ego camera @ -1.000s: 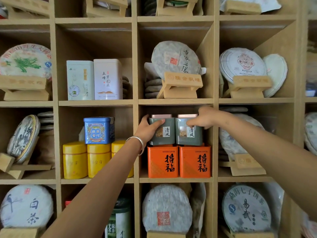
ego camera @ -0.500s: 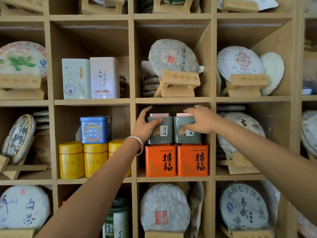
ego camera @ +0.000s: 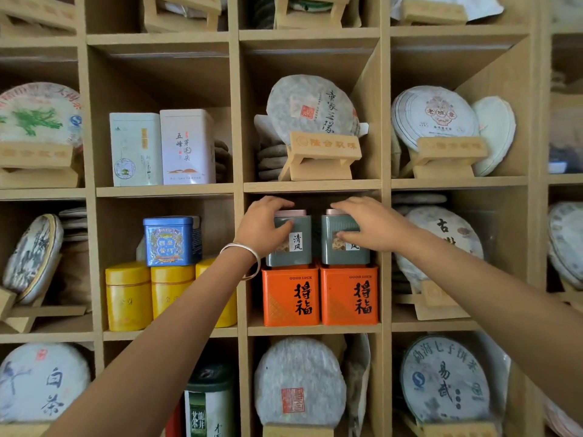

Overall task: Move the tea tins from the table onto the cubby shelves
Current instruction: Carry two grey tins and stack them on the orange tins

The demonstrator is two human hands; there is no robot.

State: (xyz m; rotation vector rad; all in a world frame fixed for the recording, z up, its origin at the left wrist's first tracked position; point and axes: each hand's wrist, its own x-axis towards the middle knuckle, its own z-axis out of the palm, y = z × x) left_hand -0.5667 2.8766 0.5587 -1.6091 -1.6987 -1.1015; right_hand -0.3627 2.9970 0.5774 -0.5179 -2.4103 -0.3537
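Two grey-green tea tins stand side by side in the middle cubby, the left tin point(ego camera: 299, 249) and the right tin point(ego camera: 344, 255). Each rests on an orange tin point(ego camera: 290, 294) point(ego camera: 348, 294) on the cubby shelf board point(ego camera: 312, 330). My left hand point(ego camera: 263, 227) curls over the left tin's pink lid, thumb on its front. My right hand point(ego camera: 369, 223) lies over the right tin's top and front, covering part of its label. A silver bangle sits on my left wrist.
The cubby to the left holds a blue tin point(ego camera: 172, 241) on yellow round tins point(ego camera: 127, 294). Two white tins point(ego camera: 187, 146) stand above them. Wrapped tea cakes on wooden stands point(ego camera: 325, 152) fill the surrounding cubbies. Little headroom is left above the grey-green tins.
Both hands have slid from the tins' outer sides to their tops and fronts. The two grey-green tins stay on the orange tins.
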